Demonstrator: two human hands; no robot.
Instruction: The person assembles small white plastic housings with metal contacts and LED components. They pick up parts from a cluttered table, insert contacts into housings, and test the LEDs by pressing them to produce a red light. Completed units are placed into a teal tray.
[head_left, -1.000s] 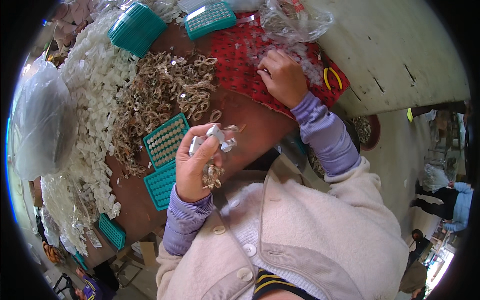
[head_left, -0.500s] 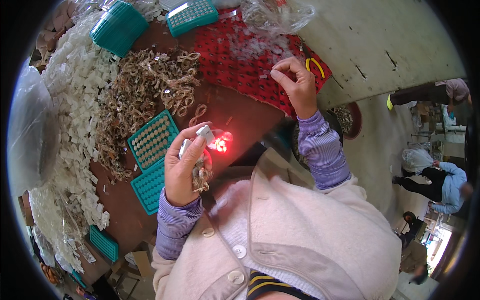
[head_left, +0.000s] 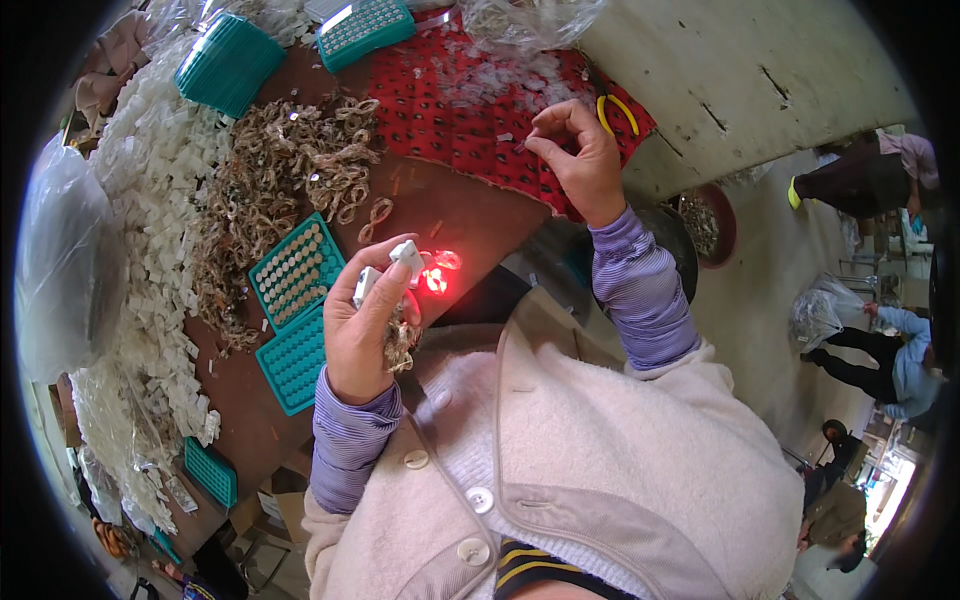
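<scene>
My left hand point(head_left: 352, 345) is closed around small white plastic battery boxes point(head_left: 406, 258) with coiled thin wire point(head_left: 400, 345) hanging below. Beside its fingertips, a cluster of red lights point(head_left: 438, 272) glows. Above the red patterned cloth point(head_left: 425, 125), my right hand point(head_left: 588, 168) has thumb and forefinger pinched together; whether a tiny clear piece is between them is too small to tell. Small clear plastic tabs point(head_left: 505, 78) lie scattered on that cloth. Yellow-handled pliers point(head_left: 622, 114) rest right behind my right hand.
Left of my hands lie a teal tray of round coin cells point(head_left: 297, 268), a heap of coiled wire lights point(head_left: 310, 160) and a large pile of white plastic pieces point(head_left: 150, 240). Stacked teal trays point(head_left: 230, 65) stand at the back. A tub point(head_left: 718, 225) sits on the right; people are farther off.
The whole view has shifted slightly, with the table things a little farther left. Both hands keep nearly the same pose, and the red lights stay lit.
</scene>
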